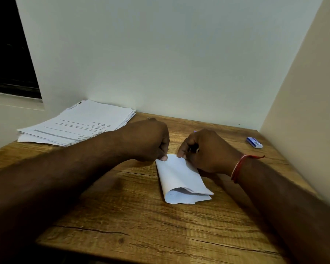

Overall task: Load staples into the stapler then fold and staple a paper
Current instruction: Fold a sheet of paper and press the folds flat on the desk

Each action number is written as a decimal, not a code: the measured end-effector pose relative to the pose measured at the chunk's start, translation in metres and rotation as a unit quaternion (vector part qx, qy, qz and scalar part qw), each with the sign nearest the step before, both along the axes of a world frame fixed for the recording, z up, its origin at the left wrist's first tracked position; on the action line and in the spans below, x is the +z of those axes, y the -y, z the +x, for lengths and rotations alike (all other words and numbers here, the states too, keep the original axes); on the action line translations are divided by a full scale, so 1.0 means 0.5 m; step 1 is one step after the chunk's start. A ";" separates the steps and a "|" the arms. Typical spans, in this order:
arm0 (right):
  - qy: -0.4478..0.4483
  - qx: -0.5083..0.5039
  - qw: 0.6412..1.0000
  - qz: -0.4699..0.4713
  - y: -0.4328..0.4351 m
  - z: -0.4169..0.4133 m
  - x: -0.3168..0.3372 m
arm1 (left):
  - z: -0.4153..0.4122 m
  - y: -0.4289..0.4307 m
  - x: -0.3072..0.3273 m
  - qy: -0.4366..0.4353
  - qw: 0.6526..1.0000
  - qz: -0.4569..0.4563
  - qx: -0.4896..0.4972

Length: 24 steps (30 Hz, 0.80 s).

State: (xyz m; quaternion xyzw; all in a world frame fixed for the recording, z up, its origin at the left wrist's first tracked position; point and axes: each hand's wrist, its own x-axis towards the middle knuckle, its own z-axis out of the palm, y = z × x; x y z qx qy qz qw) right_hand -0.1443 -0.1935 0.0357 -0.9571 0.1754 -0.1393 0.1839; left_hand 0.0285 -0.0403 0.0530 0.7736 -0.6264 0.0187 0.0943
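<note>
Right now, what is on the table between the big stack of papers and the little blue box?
In the head view, both hands, left and right, pinching the folded white paper, lie between the printed paper stack and small blue box.

The right hand (208,151) hides most of a dark object; stack (74,122) print is unreadably small.

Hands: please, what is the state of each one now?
Left hand: closed, pinching the folded paper at its far edge.
Right hand: closed on a small object, fingertips on the paper.
</note>
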 end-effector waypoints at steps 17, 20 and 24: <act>0.009 -0.029 0.999 -0.042 -0.045 0.005 0.003 | -0.046 -0.027 0.059 0.074 0.986 0.148 0.021; 0.030 -0.048 0.996 -0.063 -0.059 0.012 -0.010 | -0.059 -0.034 0.071 0.100 0.980 0.170 0.019; 0.033 -0.054 0.994 -0.087 -0.070 0.017 -0.013 | -0.071 -0.048 0.074 0.127 0.974 0.184 0.025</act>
